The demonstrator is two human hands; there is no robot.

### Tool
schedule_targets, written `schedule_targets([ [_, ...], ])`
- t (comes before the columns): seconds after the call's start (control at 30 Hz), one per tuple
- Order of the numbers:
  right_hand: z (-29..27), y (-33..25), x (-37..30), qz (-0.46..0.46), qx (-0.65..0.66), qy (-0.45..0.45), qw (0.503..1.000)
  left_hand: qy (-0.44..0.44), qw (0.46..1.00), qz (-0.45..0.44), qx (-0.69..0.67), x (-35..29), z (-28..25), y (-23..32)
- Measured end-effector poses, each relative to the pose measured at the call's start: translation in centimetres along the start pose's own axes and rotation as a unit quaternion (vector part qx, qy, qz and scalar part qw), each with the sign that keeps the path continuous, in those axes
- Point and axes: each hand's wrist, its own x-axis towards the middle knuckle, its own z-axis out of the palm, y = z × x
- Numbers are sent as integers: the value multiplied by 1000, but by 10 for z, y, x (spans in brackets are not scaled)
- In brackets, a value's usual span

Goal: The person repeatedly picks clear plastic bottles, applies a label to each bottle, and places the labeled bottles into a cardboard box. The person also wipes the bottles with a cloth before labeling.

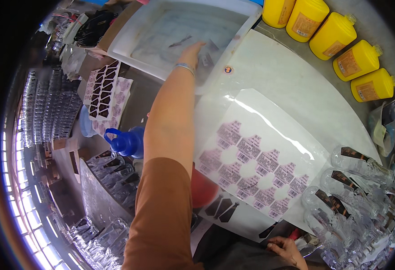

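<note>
My left arm, in a brown sleeve, stretches over the work surface into a pale plastic tub [150, 69] of cloudy water. My left hand [191, 55] is at the water; most of its fingers are hidden, so its grip does not show. A dark slip [180, 41] floats beside it, and a small clear-and-dark piece [206, 59] lies at its other side. My right hand [288, 251] is low at the right, over dark cloth, fingers curled in; whatever they hold is hidden. A dark label [267, 231] lies just above it. A sheet of purple-printed labels [256, 162] lies between both hands.
Several yellow bottles [333, 36] line the far right. Clear bottles with dark labels [341, 180] crowd the near right; more clear bottles [114, 177] fill the left. A blue bottle [132, 141], a red bowl [203, 188] and dark label sheets [102, 92] flank my left arm.
</note>
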Motion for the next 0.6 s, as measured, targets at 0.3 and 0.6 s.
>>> schedule_targets([
  [0.3, -13, -12, 12, -15, -17, 5, 1000, -28, 993, -82, 79, -9, 8, 10],
  [0.6, -25, 5, 18, -47, -29, 35, 998, 29, 946, 33, 323, -26, 22, 22],
])
